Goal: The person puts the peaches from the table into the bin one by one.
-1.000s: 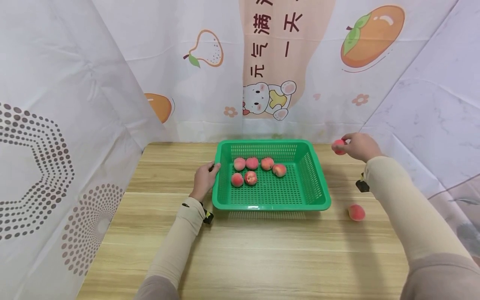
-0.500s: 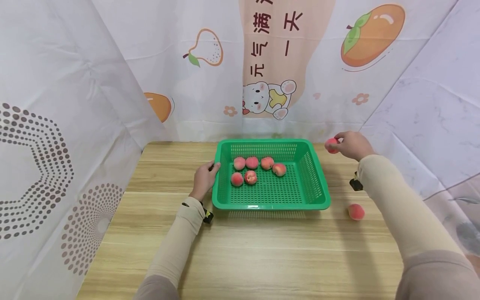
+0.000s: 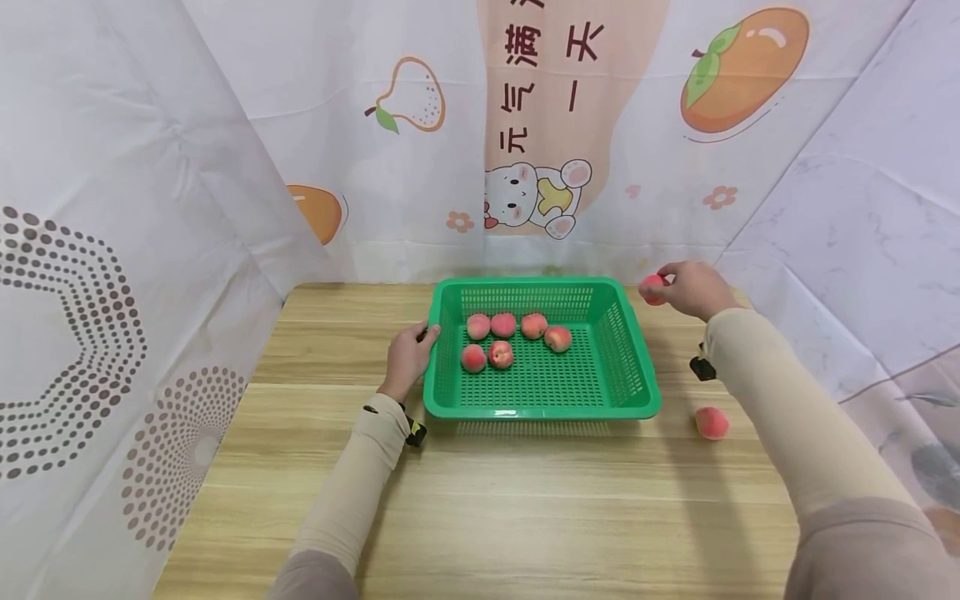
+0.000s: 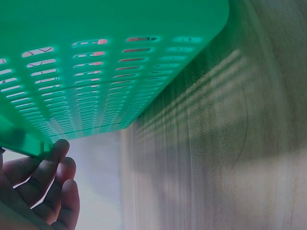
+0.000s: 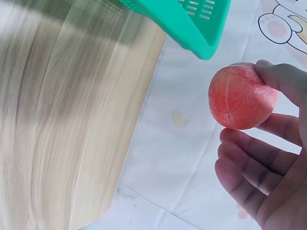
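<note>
right hand (image 3: 693,288) pinches peach (image 3: 652,288), round, no long axis | left hand (image 3: 408,357) grips basket (image 3: 634,398) rim

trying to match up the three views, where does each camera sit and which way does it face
Head: worn on the head, looks forward and down at the table, basket and peaches; both sleeved arms show.
Left wrist: low beside the basket's side, facing along the table; only left hand fingers show.
Right wrist: looks past the right hand pinching a peach, toward the basket corner.
All three views share the green basket and the table.
</note>
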### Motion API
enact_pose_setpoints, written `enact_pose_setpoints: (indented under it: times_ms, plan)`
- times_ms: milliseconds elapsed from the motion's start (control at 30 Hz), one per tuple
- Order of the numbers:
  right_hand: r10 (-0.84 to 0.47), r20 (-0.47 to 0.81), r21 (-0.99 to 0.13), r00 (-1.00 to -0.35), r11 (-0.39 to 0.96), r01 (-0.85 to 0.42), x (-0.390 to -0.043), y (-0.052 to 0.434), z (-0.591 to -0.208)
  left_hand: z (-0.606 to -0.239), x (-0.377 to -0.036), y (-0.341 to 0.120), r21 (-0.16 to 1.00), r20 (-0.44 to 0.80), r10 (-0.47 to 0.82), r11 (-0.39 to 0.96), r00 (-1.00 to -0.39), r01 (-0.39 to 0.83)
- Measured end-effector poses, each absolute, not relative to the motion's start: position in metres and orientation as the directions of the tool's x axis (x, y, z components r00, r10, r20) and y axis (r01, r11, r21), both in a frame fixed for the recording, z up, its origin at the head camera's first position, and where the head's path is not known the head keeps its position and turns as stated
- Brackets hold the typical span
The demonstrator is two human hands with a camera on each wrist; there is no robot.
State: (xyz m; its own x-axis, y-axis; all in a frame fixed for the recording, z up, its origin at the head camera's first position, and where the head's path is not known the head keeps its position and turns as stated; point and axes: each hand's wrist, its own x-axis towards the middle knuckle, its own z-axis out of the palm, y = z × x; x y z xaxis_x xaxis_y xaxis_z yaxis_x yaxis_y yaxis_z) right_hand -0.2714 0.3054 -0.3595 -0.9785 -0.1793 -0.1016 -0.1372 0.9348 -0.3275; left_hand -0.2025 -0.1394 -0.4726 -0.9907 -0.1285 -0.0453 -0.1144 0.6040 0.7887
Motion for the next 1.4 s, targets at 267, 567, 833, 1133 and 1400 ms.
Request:
enact_pose_setpoints:
  times_ms: [267, 567, 833, 1133, 1400]
  plan:
    - [-0.191, -0.086, -0.306, -0.978, 0.939, -0.157, -0.274, 0.292, -0.362, -0.474, -0.203, -0.141, 0.789, -0.038, -0.124, 0.605, -0.992, -0.106]
    - [-0.216, -0.118, -0.316, -0.969, 0.933, -0.17, -0.277, 0.271, -0.363, -0.475, -0.203, -0.14, 0.79, -0.036, -0.121, 0.604, -0.992, -0.103]
    - [-0.228, -0.121, -0.339, -0.966, 0.924, -0.176, -0.28, 0.26, -0.369, -0.476, -0.204, -0.139, 0.791, -0.037, -0.123, 0.603, -0.992, -0.104]
    - [-0.238, -0.156, -0.388, -0.959, 0.907, -0.162, -0.28, 0.247, -0.376, -0.475, -0.205, -0.14, 0.783, -0.045, -0.13, 0.611, -0.991, -0.115]
    - [-0.271, -0.185, -0.394, -0.945, 0.901, -0.182, -0.281, 0.232, -0.383, -0.476, -0.206, -0.141, 0.793, -0.046, -0.127, 0.598, -0.991, -0.114]
